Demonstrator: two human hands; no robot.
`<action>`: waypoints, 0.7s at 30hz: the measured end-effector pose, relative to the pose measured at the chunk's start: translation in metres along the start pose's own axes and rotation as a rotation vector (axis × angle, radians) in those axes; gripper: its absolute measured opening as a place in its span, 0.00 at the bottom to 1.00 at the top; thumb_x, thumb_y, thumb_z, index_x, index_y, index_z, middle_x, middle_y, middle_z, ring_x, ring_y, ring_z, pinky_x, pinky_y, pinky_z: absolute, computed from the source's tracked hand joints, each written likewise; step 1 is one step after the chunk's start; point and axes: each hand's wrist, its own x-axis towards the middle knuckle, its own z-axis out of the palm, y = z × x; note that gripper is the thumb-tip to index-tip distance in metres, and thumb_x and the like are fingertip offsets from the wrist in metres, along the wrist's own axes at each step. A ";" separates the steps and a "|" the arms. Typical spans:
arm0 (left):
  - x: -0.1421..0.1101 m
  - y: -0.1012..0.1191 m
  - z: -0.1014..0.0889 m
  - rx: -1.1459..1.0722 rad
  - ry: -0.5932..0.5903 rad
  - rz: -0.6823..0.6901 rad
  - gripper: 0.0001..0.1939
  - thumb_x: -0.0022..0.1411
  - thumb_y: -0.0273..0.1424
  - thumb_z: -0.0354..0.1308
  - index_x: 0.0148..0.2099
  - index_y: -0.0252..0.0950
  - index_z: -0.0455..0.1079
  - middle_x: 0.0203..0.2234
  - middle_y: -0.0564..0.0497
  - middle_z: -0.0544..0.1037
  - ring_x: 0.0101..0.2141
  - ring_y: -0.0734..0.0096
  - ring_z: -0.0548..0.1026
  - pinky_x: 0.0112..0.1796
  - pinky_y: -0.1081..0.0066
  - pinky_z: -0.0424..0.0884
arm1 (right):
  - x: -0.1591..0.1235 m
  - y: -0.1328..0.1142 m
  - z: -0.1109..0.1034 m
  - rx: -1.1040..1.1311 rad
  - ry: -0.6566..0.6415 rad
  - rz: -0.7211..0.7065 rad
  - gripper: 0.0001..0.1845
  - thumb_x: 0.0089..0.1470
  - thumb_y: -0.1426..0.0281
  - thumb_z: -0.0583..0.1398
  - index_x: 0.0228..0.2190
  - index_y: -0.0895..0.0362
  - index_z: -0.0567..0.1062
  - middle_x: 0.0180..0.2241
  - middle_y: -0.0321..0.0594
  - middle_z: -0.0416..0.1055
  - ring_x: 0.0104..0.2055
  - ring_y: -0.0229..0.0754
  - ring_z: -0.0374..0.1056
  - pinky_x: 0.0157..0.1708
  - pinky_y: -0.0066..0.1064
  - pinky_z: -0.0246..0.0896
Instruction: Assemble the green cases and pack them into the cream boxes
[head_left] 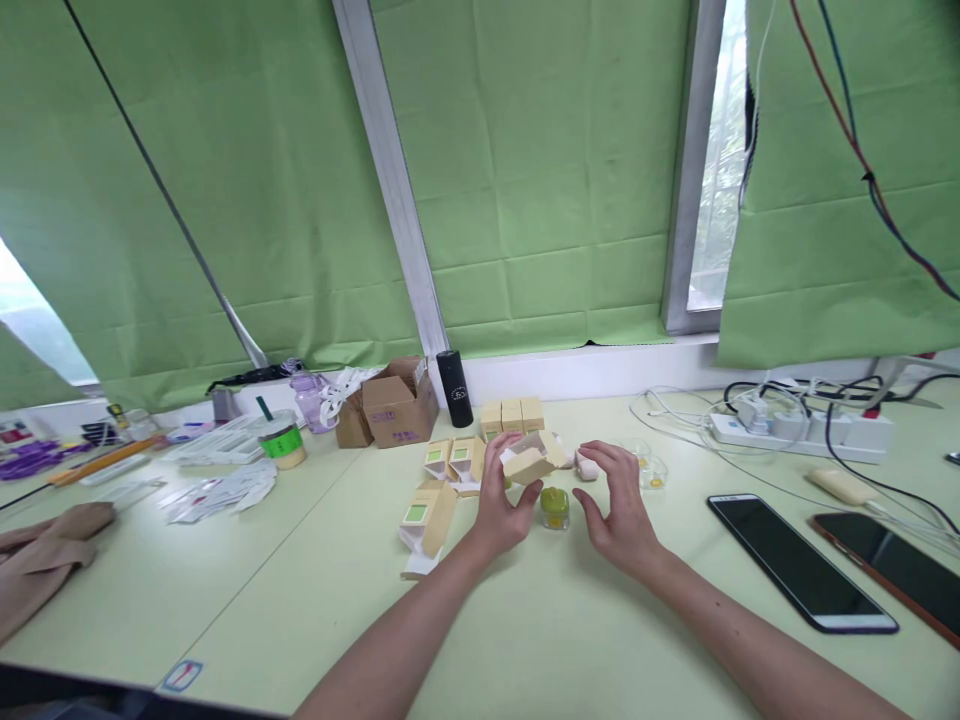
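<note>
Near the middle of the table my left hand (499,505) grips a small cream cardboard box (531,464), tilted, with its white inside showing. My right hand (622,510) holds nothing; its thumb and fingers are apart. Between the two hands a small clear jar with a green top (555,508) stands on the table, touched by neither. To the left lie opened cream boxes with green windows (425,515). Behind my left hand is a row of cream boxes (512,415). A pale pink object (586,466) lies by my right fingertips, its kind unclear.
Clear containers with yellow bits (652,472) sit right of my right hand. Two phones (799,560) and a power strip (802,438) with cables occupy the right side. A black tumbler (454,388), a brown carton (401,405) and a drink cup (283,442) stand at the back left.
</note>
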 end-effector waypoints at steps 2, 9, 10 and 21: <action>-0.001 0.000 0.002 -0.098 0.031 -0.097 0.26 0.68 0.37 0.62 0.64 0.41 0.62 0.57 0.38 0.70 0.59 0.49 0.69 0.60 0.49 0.65 | 0.000 0.000 0.000 0.006 -0.005 0.009 0.27 0.63 0.73 0.58 0.62 0.50 0.61 0.57 0.50 0.64 0.59 0.58 0.61 0.56 0.58 0.61; 0.003 0.003 0.006 -0.338 0.068 -0.265 0.30 0.68 0.43 0.62 0.67 0.42 0.58 0.56 0.41 0.72 0.54 0.57 0.73 0.55 0.59 0.69 | -0.001 0.000 0.001 0.088 -0.015 0.061 0.24 0.64 0.71 0.57 0.60 0.50 0.63 0.57 0.51 0.64 0.61 0.56 0.62 0.55 0.54 0.66; 0.003 0.002 0.006 -0.357 0.074 -0.290 0.32 0.68 0.43 0.62 0.68 0.42 0.56 0.57 0.41 0.72 0.53 0.57 0.74 0.54 0.60 0.70 | -0.002 0.000 0.002 0.096 -0.019 0.071 0.24 0.64 0.71 0.57 0.60 0.50 0.63 0.58 0.51 0.63 0.61 0.56 0.62 0.55 0.53 0.67; 0.005 0.001 0.009 -0.460 0.052 -0.426 0.34 0.67 0.46 0.63 0.66 0.41 0.53 0.46 0.42 0.78 0.48 0.59 0.78 0.51 0.60 0.71 | -0.003 -0.002 0.003 0.141 -0.071 0.099 0.23 0.65 0.71 0.55 0.60 0.49 0.63 0.59 0.51 0.62 0.62 0.55 0.63 0.54 0.52 0.70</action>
